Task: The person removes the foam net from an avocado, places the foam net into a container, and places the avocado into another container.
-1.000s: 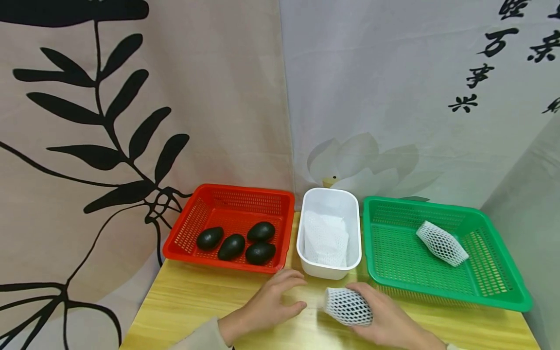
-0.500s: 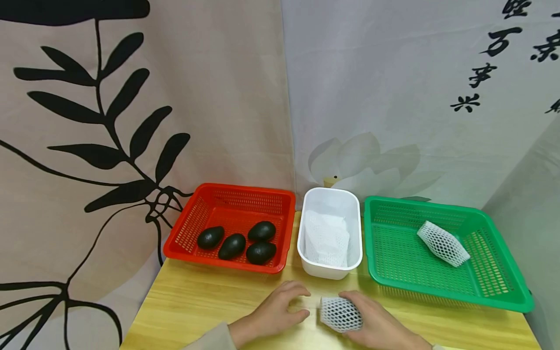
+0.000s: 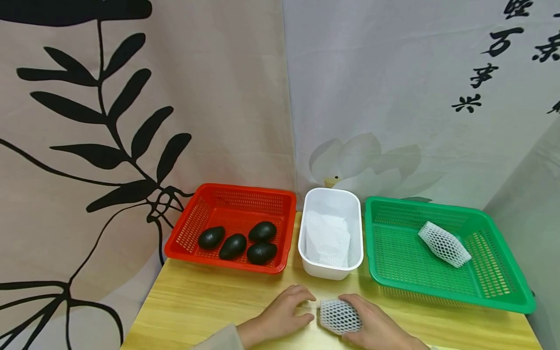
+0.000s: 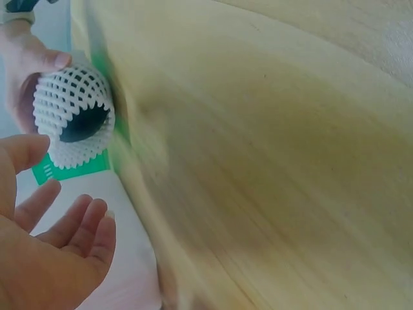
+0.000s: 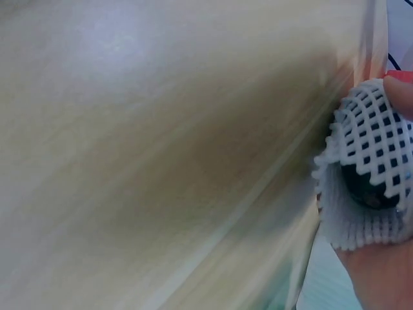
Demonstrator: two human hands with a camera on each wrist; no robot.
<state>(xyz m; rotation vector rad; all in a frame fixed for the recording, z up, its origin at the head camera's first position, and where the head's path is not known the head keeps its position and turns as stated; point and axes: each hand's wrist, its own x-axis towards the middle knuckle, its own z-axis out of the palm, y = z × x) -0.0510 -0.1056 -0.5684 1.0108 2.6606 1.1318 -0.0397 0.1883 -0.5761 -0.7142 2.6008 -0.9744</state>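
My right hand (image 3: pixel 379 324) grips a dark avocado (image 4: pixel 85 124) covered by a white foam net (image 3: pixel 340 317), low over the table's front part. In the right wrist view the net (image 5: pixel 374 139) gapes at one end, and the avocado (image 5: pixel 369 188) shows through that opening. Just left of it, my left hand (image 3: pixel 282 313) is held with fingers apart and relaxed, holding nothing; a small gap separates it from the net. The left wrist view shows that hand (image 4: pixel 58 239) with bent, spread fingers below the net's open end.
A red basket (image 3: pixel 227 265) with several avocados (image 3: pixel 233 246) stands at the back left. Beside it is a white bin (image 3: pixel 330 272) holding white foam nets (image 3: pixel 327 240). A green basket (image 3: pixel 446 295) at the right holds one netted item (image 3: pixel 444 244).
The right hand has moved slightly left and toward the front edge with the netted avocado. The left hand has moved right and toward the front, and stays empty.
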